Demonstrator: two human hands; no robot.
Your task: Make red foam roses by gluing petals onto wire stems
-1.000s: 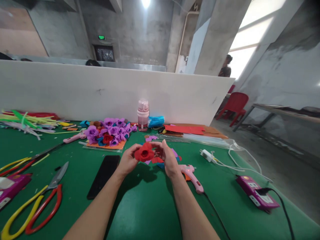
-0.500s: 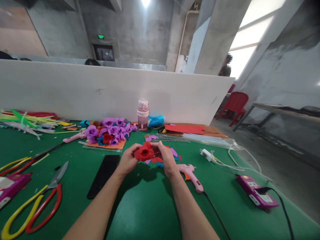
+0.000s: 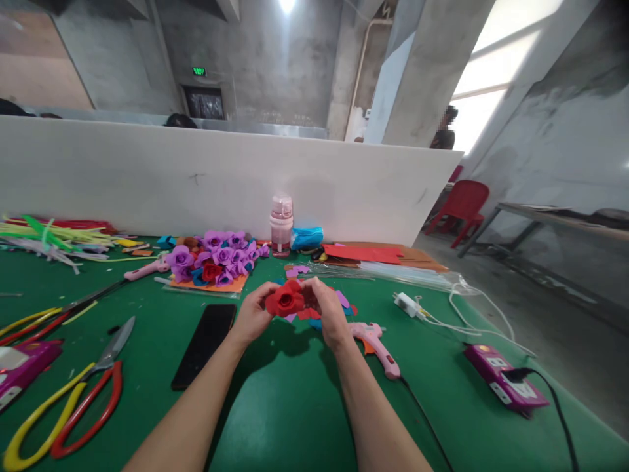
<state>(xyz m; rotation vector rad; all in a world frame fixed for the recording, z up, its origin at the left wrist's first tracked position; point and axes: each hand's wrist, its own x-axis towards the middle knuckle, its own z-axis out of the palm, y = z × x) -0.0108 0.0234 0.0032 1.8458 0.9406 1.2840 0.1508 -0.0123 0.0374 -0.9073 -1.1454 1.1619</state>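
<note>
Centrally, left fingers (image 3: 264, 291) pinching red flower (image 3: 285, 299), right fingers (image 3: 318, 290) curled alongside, grip unclear, purple block (image 3: 487, 368) lettered "B"

Red flower (image 3: 285, 300) matt, papery; glue gun (image 3: 375, 339) smooth plastic; phone (image 3: 205, 346) glossy.

A craft workshop, by the look of it; bare concrete wall (image 3: 275, 65) at top; green worktable (image 3: 280, 419) below, with scissors (image 3: 97, 368) lower left, purple flowers (image 3: 223, 255) heaped left of center, glue gun (image 3: 377, 344) right of center.
</note>
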